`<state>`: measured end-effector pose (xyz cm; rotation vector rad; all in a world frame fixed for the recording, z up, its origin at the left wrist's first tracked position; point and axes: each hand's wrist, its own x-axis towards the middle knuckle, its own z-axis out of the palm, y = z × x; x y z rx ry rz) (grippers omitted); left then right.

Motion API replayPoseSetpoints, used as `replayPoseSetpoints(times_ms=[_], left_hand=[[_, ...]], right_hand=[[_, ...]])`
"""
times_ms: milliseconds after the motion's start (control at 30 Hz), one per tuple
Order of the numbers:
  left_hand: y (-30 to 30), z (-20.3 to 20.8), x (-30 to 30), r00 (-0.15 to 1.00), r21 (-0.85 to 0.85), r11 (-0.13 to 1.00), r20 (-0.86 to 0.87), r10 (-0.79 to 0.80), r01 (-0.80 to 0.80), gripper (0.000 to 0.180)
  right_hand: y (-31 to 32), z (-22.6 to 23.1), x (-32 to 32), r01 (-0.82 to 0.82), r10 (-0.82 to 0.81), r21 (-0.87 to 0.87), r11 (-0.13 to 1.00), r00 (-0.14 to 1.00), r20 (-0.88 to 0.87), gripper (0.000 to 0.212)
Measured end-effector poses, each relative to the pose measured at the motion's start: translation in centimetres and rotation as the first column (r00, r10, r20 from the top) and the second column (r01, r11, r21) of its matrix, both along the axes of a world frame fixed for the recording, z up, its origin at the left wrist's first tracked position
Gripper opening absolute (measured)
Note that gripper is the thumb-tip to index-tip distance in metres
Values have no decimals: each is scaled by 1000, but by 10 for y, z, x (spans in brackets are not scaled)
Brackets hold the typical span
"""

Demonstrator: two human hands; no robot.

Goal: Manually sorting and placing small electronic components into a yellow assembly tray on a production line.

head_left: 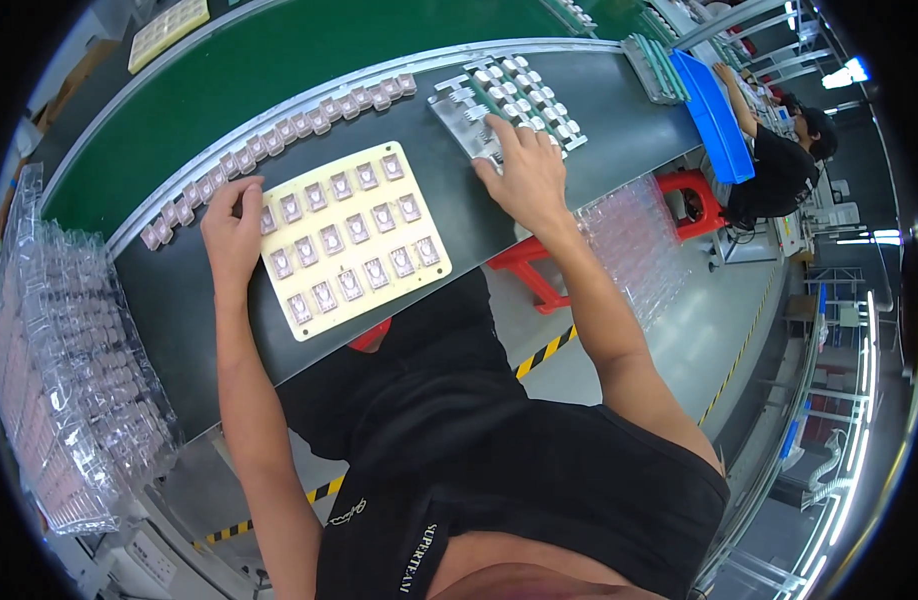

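Observation:
A cream tray (pixel 357 265) with rows of small clear pinkish parts lies tilted on the dark bench in front of me. At its left edge my left hand (pixel 233 232) is closed, fingers curled and thumb drawn in; whatever it holds is hidden. My right hand (pixel 524 172) reaches over a metal fixture (pixel 466 113) at the back right, thumb and index finger apart over its near-left part. White blocks (pixel 519 92) sit in rows on the fixture's green part, some hidden behind that hand.
A curved row of similar clear parts (pixel 279 137) lines the rail beside the green belt (pixel 309 45). Clear plastic trays (pixel 79 390) are stacked at left; more (pixel 634 245) lie by a red stool (pixel 691 203). A blue bin (pixel 714 115) stands at right, near another person (pixel 779 165).

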<state>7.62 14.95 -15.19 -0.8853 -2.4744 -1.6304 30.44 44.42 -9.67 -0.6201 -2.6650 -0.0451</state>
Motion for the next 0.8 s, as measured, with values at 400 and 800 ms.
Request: replayPoseSetpoints(times_ms=[400,800], left_hand=[[2,2,2,996,-8,1000,88,14,-13,21],[1,-1,-1,993,-44,998,111,48,-43,22]], right_hand=[[1,-1,3,22,-26,-131,991,999,-29,50],[-15,4,17,98,-96,-336,937,995,20,49]])
